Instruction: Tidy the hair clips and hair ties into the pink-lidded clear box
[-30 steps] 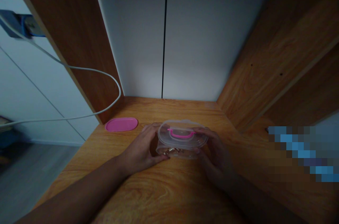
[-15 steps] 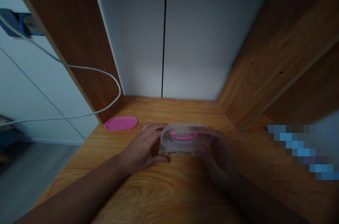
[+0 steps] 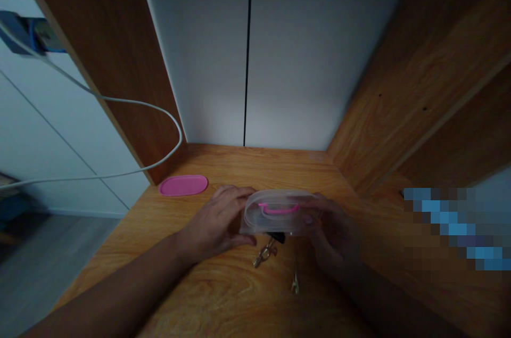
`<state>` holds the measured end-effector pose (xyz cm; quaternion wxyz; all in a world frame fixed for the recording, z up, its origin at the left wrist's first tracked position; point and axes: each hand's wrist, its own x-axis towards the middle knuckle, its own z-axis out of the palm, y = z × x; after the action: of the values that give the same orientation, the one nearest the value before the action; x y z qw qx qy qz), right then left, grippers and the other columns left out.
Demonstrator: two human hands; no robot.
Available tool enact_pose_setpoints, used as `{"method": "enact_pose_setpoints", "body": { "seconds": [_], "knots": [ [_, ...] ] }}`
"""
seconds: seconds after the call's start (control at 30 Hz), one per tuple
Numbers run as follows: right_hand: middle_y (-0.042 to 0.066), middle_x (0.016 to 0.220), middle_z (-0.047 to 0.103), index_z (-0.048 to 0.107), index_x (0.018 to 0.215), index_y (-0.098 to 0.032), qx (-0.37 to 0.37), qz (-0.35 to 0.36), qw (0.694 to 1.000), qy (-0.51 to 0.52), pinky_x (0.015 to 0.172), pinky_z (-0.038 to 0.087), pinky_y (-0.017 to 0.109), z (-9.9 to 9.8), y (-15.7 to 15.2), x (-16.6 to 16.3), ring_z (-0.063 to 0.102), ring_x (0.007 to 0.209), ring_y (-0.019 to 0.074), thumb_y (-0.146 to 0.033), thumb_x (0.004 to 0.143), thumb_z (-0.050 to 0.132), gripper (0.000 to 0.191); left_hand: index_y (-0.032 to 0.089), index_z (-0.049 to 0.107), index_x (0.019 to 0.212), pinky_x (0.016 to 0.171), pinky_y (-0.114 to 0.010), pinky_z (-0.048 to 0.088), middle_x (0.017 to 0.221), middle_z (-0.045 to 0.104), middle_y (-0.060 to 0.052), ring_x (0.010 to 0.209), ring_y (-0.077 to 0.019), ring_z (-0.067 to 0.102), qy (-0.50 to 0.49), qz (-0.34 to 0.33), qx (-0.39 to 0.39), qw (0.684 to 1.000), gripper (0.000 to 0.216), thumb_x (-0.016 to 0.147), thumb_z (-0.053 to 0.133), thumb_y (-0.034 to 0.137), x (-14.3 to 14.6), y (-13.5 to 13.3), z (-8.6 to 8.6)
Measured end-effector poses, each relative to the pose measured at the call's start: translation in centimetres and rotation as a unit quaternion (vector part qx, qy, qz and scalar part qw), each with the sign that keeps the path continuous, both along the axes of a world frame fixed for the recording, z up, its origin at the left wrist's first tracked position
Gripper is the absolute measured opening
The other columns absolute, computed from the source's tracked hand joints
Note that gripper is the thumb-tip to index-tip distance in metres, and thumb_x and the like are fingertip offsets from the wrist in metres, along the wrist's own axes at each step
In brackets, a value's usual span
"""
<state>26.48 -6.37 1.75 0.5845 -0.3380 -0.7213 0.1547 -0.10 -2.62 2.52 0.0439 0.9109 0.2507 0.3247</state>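
Between my hands is a clear plastic container (image 3: pixel 255 221) with a pink handle (image 3: pixel 280 210), tilted over the table. My left hand (image 3: pixel 219 221) is closed around its left end, thumb at the lower edge. The right end is gripped by my right hand (image 3: pixel 333 231). Just below the container's near edge shows a black piece (image 3: pixel 278 237), which looks like a binder clip, with small gold-coloured metal pieces (image 3: pixel 263 254) beside it. Another small gold metal clip (image 3: pixel 295 282) is nearer to me. The inside of the container is hard to make out.
A pink oval lid (image 3: pixel 183 185) lies on the wooden table (image 3: pixel 223 301) at the far left. A white cable (image 3: pixel 175 125) loops above it. Wooden panels (image 3: pixel 383 130) and a white back wall (image 3: pixel 215 88) bound the table. A pixelated patch covers part of the right side.
The black piece and gold metal pieces have come out below the container's near edge. The container has tipped slightly; both hands keep their hold.
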Motion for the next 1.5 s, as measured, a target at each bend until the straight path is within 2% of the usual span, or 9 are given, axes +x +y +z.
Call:
{"method": "enact_pose_setpoints", "body": {
  "seconds": [0.37,0.5,0.7,0.8,0.93,1.03,1.17,1.3,1.5],
  "knots": [
    [0.005,0.099,0.069,0.065,0.109,-0.031,0.005,-0.033,0.999,-0.014,0.079,0.053,0.037,0.0,-0.2,0.0,0.065,0.091,0.0225,-0.014,0.092,0.057,0.025,0.022,0.045,0.136,0.096,-0.049,0.048,0.128,0.061,-0.014,0.114,-0.0302,0.059,-0.008,0.0,0.005,1.0,0.067,0.082,0.075,0.048,0.0,-0.1,0.0],
    [0.005,0.104,0.069,0.064,0.111,-0.031,0.009,-0.026,1.0,-0.015,0.085,0.053,0.04,0.0,-0.3,-0.1,0.065,0.099,0.0234,-0.012,0.092,0.056,0.028,0.021,0.046,0.136,0.097,-0.05,0.048,0.129,0.061,-0.014,0.115,-0.0303,0.059,-0.003,0.014,0.01,1.0,0.064,0.083,0.074,0.046,0.1,-0.1,0.0],
    [0.008,0.123,0.063,0.056,0.126,-0.032,0.001,0.016,1.0,-0.018,0.103,0.047,0.049,-0.3,-0.3,-0.2,0.058,0.121,0.027,-0.016,0.094,0.055,0.036,0.02,0.043,0.138,0.098,-0.049,0.05,0.136,0.056,-0.017,0.123,-0.0292,0.056,-0.027,0.026,0.04,0.998,0.055,0.09,0.067,0.033,0.2,-0.3,-0.3],
    [0.009,0.137,0.055,0.047,0.138,-0.032,-0.056,0.024,0.998,-0.002,0.11,0.043,0.048,-0.4,0.2,-0.4,0.051,0.131,0.0263,-0.024,0.095,0.057,0.045,0.018,0.042,0.141,0.101,-0.049,0.05,0.14,0.051,-0.019,0.129,-0.0315,0.052,-0.027,0.032,0.039,0.998,0.062,0.087,0.068,0.033,0.2,-0.4,-0.1],
    [0.01,0.151,0.045,0.035,0.147,-0.033,-0.157,0.087,0.981,0.069,0.112,0.043,0.049,-0.4,0.9,-0.9,0.049,0.136,0.0257,-0.033,0.097,0.056,0.054,0.018,0.047,0.137,0.101,-0.049,0.052,0.136,0.055,-0.018,0.125,-0.0323,0.056,-0.031,0.071,-0.005,0.997,0.065,0.081,0.072,0.039,0.1,-0.5,0.1],
    [0.011,0.145,0.052,0.037,0.144,-0.033,-0.179,0.104,0.976,0.07,0.109,0.046,0.048,-0.4,1.1,-0.9,0.054,0.132,0.0257,-0.034,0.097,0.058,0.052,0.019,0.05,0.134,0.096,-0.052,0.054,0.128,0.063,-0.016,0.116,-0.0315,0.062,-0.032,0.097,-0.029,0.994,0.063,0.082,0.072,0.046,0.1,-0.2,0.0],
    [0.01,0.143,0.053,0.048,0.138,-0.031,-0.168,0.07,0.983,-0.034,0.11,0.045,0.049,-0.6,1.3,-0.6,0.052,0.132,0.0277,-0.034,0.094,0.063,0.047,0.019,0.052,0.131,0.089,-0.052,0.056,0.118,0.07,-0.013,0.105,-0.0309,0.067,-0.028,0.134,-0.064,0.989,0.06,0.083,0.071,0.051,0.1,0.2,-0.4],
    [0.009,0.142,0.054,0.051,0.137,-0.029,-0.175,0.03,0.981,-0.082,0.113,0.04,0.05,-0.7,1.6,-0.5,0.051,0.133,0.0266,-0.033,0.095,0.06,0.043,0.019,0.054,0.13,0.09,-0.052,0.055,0.117,0.07,-0.014,0.106,-0.0318,0.067,-0.01,0.157,-0.08,0.984,0.056,0.086,0.068,0.051,0.0,0.2,-0.5],
    [0.009,0.138,0.054,0.057,0.131,-0.029,-0.169,0.018,0.979,-0.11,0.114,0.037,0.051,-0.7,2.0,-0.5,0.048,0.133,0.0249,-0.033,0.099,0.053,0.033,0.017,0.049,0.135,0.093,-0.053,0.051,0.123,0.066,-0.016,0.11,-0.0323,0.061,-0.005,0.185,-0.065,0.981,0.056,0.091,0.063,0.047,-0.1,0.2,-0.5]
  ]
}}
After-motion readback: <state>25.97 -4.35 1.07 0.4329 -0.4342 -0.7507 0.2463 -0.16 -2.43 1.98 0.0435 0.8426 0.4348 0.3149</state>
